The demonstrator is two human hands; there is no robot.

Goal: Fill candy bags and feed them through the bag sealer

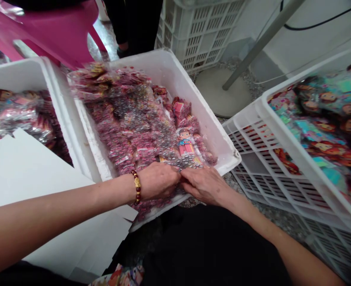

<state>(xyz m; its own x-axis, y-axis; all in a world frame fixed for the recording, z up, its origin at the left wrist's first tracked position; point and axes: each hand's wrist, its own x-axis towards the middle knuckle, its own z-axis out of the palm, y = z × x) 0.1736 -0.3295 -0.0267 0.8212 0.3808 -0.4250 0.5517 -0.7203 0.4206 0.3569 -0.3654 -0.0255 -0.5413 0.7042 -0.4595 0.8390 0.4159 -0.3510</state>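
Note:
My left hand (160, 179), with a beaded bracelet (136, 186) on its wrist, is closed over the near part of a white foam box (190, 85). Against it, fingertips meeting, lies my right hand (203, 183), its fingers curled in. What the fingers hold is hidden beneath the hands. Tight rows of small pink plastic-wrapped packets (145, 149) with silvery edges fill much of the box. Just beyond my hands, one packet with a cartoon figure (186, 142) faces up. A bunch of packets (93, 81) is heaped over the far left corner.
Another foam box (56, 99) with wrapped packets stands left, with white card sheets (44, 174) in front. At right is a plastic crate (282, 135) of colourful printed packets. Beyond are a pink stool (53, 28), a person's dark-clothed legs (134, 24), stacked crates (197, 31) and a pole (253, 51).

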